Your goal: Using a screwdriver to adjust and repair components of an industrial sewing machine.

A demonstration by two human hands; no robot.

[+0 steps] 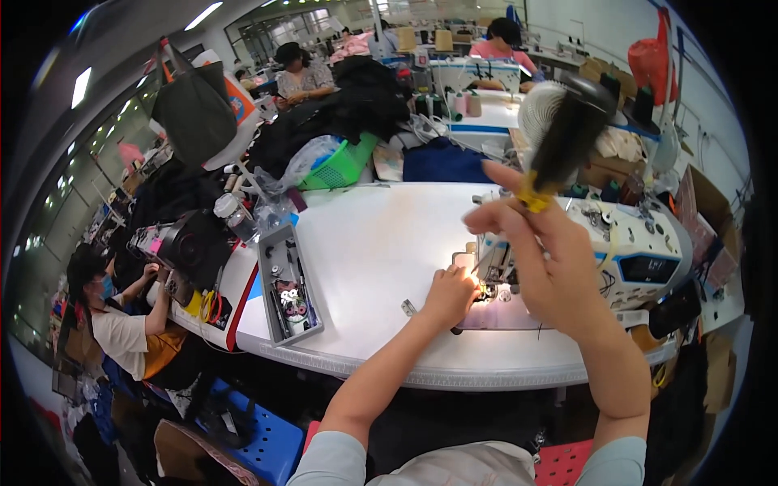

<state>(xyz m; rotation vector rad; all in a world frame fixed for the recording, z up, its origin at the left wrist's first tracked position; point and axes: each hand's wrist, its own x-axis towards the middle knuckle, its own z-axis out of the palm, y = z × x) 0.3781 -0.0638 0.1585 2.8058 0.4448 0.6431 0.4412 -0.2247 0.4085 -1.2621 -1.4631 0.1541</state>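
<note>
My right hand is raised in front of the white sewing machine, its fingers closed around a screwdriver with a black and yellow handle. The handle slants up toward the back right. Its thin shaft points down at the lit needle area, where the tip is hard to make out. My left hand rests low beside the needle and presser foot, fingertips bent together there. Whatever those fingers pinch is hidden. A small metal piece lies on the white table left of my left wrist.
A grey tray of bobbins and small tools sits on the table's left. Behind are a green basket, dark blue cloth and a black fabric heap. A co-worker works at the far left; others sit farther back.
</note>
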